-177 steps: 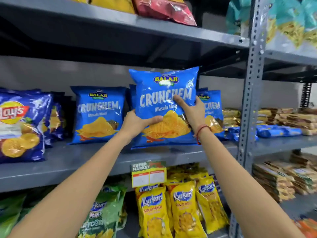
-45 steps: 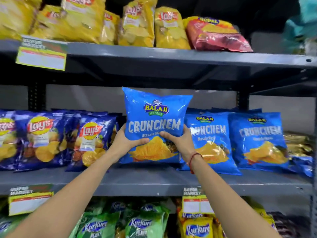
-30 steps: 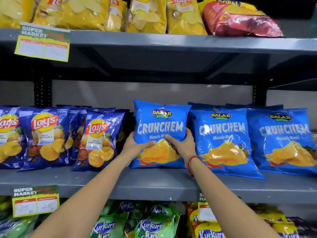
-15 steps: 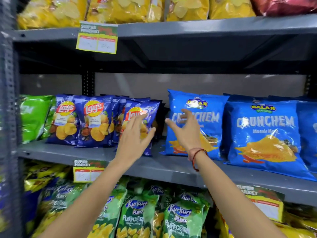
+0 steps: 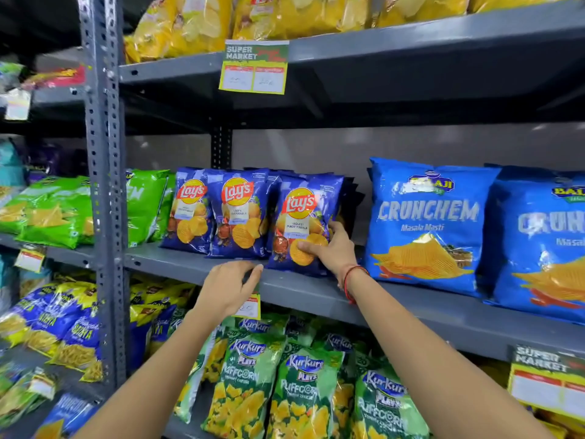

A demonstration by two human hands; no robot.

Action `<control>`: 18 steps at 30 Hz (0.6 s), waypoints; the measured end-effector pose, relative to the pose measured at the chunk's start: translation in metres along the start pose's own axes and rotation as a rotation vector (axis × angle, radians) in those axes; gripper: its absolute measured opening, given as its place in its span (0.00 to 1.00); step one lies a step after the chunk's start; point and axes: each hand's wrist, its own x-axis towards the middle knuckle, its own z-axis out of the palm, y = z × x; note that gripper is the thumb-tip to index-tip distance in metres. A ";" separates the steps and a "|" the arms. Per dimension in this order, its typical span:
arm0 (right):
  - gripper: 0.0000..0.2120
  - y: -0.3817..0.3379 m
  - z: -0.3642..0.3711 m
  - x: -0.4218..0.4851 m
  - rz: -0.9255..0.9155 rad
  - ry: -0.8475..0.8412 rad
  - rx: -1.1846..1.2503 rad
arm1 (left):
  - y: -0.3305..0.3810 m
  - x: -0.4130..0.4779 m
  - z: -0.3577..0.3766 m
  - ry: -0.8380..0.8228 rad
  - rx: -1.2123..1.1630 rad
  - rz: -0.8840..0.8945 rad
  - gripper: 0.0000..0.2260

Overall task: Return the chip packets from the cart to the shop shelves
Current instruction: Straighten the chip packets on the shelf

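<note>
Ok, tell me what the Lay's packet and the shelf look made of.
Lay's packet: glossy plastic film, probably; it shows crinkles and bright glare. Shelf: grey-painted metal, seemingly, with a thin folded edge bolted to a perforated upright; finish matte.

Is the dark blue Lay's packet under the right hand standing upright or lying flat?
Upright. The dark blue Lay's packet stands on the grey metal shelf, logo facing out, the right hand at its lower corner.

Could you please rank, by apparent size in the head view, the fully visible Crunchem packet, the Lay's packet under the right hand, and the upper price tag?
1. Crunchem packet
2. Lay's packet
3. upper price tag, though it hangs nearer, so true size is unsure.
</note>
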 end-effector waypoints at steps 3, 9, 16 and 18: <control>0.38 -0.001 0.014 0.003 -0.057 0.034 0.007 | -0.003 -0.002 0.004 0.043 -0.011 0.001 0.30; 0.37 -0.003 0.028 0.008 -0.091 0.058 -0.057 | -0.005 -0.002 0.011 0.137 -0.038 0.043 0.25; 0.43 -0.001 0.027 0.008 -0.097 0.054 -0.170 | -0.006 -0.002 0.013 0.177 -0.036 0.066 0.24; 0.44 0.001 0.026 0.007 -0.083 0.046 -0.139 | -0.006 -0.003 0.012 0.178 -0.035 0.070 0.25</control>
